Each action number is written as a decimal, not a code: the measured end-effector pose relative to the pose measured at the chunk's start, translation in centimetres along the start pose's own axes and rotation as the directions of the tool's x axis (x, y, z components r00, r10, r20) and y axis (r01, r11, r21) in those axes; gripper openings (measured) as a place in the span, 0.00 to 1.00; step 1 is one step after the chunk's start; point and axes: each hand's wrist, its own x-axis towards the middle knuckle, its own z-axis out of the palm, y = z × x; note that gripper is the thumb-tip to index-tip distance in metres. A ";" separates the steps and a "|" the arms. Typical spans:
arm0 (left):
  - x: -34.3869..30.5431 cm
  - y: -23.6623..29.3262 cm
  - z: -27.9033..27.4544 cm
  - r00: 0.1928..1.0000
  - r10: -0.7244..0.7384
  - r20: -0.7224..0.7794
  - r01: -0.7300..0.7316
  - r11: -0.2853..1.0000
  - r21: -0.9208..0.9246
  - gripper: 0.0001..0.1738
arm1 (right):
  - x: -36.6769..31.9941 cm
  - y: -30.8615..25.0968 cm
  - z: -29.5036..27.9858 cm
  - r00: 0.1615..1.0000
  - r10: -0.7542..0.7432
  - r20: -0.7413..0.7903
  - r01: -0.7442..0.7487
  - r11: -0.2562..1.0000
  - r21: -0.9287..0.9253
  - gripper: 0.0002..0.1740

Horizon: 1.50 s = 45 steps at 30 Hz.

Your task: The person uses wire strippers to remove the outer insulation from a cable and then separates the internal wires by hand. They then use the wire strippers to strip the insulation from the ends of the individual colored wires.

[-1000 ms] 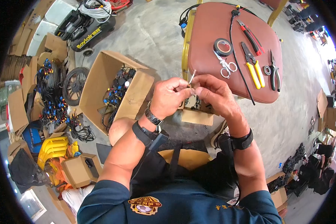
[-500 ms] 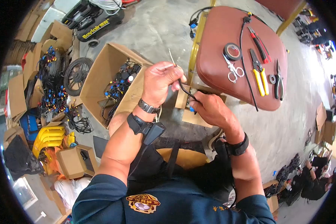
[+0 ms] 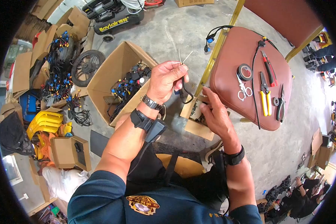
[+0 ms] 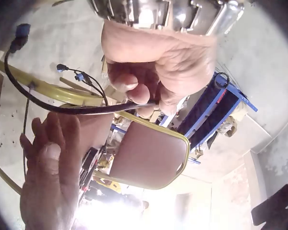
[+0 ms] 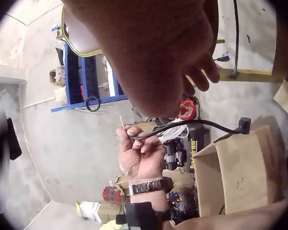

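Above a grey floor [image 3: 153, 43], the raised left hand [image 3: 166, 81] pinches a black cable [image 4: 81, 111] near its pale wires [image 3: 180, 56]. Apart from it, the right hand [image 3: 217, 115] reaches forward, fingers loosely extended, near the brown padded seat [image 3: 229, 61], where scissors [image 3: 242, 87] and black tape [image 3: 239, 72] lie.

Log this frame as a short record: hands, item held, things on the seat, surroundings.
left hand: pinches a black cable
left hand point: left hand
right hand: right hand open beside the cable, fingers extended
cable end: thin pale wires splayed above the left fingers
seat: brown seat, bearing tape roll, scissors, red-and-black cutter, yellow-handled tool, black pliers
floor: open carton holding cables; air compressor
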 end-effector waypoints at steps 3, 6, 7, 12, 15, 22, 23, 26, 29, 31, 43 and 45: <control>-0.2 0.2 -0.6 0.998 -0.030 0.059 0.034 0.997 -0.075 0.12 | 0.2 0.7 0.3 0.971 0.051 0.235 -0.068 0.995 0.066 0.18; -0.2 0.5 -1.4 0.997 -0.004 0.083 0.017 0.987 -0.159 0.13 | 0.3 -0.4 0.3 0.873 0.151 0.463 -0.242 0.960 0.143 0.19; -0.3 0.8 -1.6 0.997 -0.010 0.073 0.022 0.984 -0.177 0.13 | 0.3 -0.3 0.3 0.851 0.143 0.506 -0.270 0.945 0.186 0.19; -0.2 1.3 -2.3 0.996 0.078 -0.037 -0.083 0.979 -0.187 0.14 | 0.2 0.0 1.0 0.815 0.055 0.578 -0.398 0.778 0.487 0.19; -0.2 0.7 -1.2 0.983 0.129 -0.127 -0.150 0.973 -0.176 0.13 | -0.1 -0.5 1.8 0.798 0.111 0.592 -0.484 0.702 0.522 0.19; -0.7 1.2 -0.5 0.931 0.190 -0.310 -0.215 0.976 -0.047 0.11 | 0.0 -3.1 3.4 0.752 0.058 0.657 -0.448 0.776 0.444 0.18; -0.8 1.2 -0.3 0.916 0.208 -0.343 -0.226 0.974 -0.014 0.10 | 0.1 -3.8 3.3 0.735 0.065 0.675 -0.463 0.775 0.429 0.18; -1.1 1.1 -0.1 0.903 0.227 -0.365 -0.227 0.973 0.042 0.09 | 0.1 -4.6 3.8 0.681 0.076 0.728 -0.465 0.813 0.351 0.17; -1.1 -0.5 0.4 0.858 0.342 -0.384 -0.259 0.933 0.251 0.08 | 0.2 -5.6 4.2 0.696 -0.017 0.718 -0.259 0.926 0.273 0.16; -0.9 -1.3 0.4 0.843 0.345 -0.414 -0.256 0.932 0.254 0.08 | 0.1 -5.4 4.3 0.722 -0.012 0.692 -0.202 0.953 0.228 0.16; -1.5 1.0 -1.1 0.998 0.009 -0.067 -0.027 0.961 -0.274 0.17 | 1.3 -3.7 0.1 0.827 0.240 0.508 -0.488 0.755 0.438 0.18; -1.5 1.2 -1.6 0.999 0.041 0.027 -0.029 0.933 -0.360 0.15 | 1.3 -3.5 -0.4 0.827 0.265 0.497 -0.530 0.665 0.527 0.18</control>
